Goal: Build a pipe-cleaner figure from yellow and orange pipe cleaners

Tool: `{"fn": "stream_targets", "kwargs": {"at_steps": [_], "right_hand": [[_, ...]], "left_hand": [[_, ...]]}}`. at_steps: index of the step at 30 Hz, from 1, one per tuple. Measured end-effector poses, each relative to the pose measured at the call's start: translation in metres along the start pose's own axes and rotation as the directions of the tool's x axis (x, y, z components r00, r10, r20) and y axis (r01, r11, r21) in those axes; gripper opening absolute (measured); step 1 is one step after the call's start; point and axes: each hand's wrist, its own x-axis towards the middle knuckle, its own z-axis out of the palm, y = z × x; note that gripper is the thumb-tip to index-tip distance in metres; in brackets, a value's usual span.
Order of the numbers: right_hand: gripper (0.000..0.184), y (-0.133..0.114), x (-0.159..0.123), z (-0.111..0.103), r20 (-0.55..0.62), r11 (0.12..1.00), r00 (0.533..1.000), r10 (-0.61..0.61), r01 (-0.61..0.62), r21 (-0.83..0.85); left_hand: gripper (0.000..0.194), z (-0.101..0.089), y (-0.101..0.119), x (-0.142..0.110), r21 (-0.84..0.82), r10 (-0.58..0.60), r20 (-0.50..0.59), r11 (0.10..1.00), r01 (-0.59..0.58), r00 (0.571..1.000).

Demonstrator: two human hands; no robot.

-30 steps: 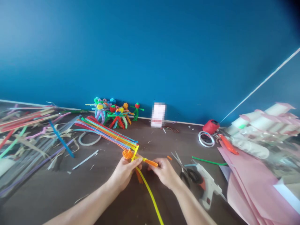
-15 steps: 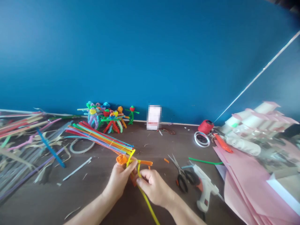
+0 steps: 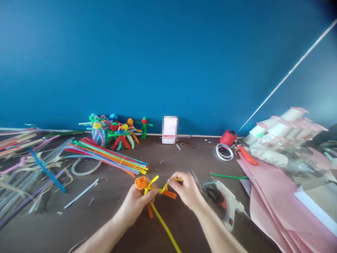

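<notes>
Yellow pipe cleaner (image 3: 164, 226) now stretches beside the orange coil (image 3: 140, 183), pinched by both hands (image 3: 135, 205) (image 3: 186, 189).

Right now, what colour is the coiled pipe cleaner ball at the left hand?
Orange; the coiled pipe cleaner ball shows best in the head view.

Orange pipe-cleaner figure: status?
Left hand holding orange pipe-cleaner figure. Right hand pinching yellow pipe cleaner across it. Scissors, hot glue gun beside right hand.

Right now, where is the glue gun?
In the head view, the white hot glue gun lies right of the right hand, beside the black-handled scissors, with the pink paper sheets further right.
</notes>
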Motion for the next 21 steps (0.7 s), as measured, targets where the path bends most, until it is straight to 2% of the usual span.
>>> {"fn": "stream_targets", "kwargs": {"at_steps": [3, 5, 10, 17, 21], "right_hand": [[0.023, 0.008, 0.005, 0.004, 0.047, 0.983, 0.993, 0.106, -0.112, 0.149], [0.024, 0.009, 0.006, 0.007, 0.071, 0.976, 0.988, 0.138, -0.148, 0.16], [0.03, 0.004, 0.003, 0.011, 0.12, 0.977, 0.976, 0.181, -0.192, 0.089], [0.031, 0.005, 0.001, 0.012, 0.08, 0.994, 0.99, 0.113, -0.112, -0.018], [0.034, 0.005, 0.001, 0.012, 0.068, 0.996, 0.995, 0.078, -0.075, -0.054]], "left_hand": [[0.021, -0.002, 0.001, -0.001, -0.098, -0.044, 0.098, 0.994, 0.054, 0.994], [0.02, -0.002, 0.002, -0.001, -0.186, -0.068, 0.135, 0.978, 0.092, 0.989], [0.021, 0.001, 0.002, 0.0, -0.327, -0.098, 0.103, 0.937, 0.127, 0.99], [0.026, 0.001, -0.001, 0.001, -0.361, -0.155, 0.038, 0.919, 0.158, 0.987], [0.028, 0.001, -0.001, 0.001, -0.358, -0.171, 0.051, 0.917, 0.178, 0.984]]}}
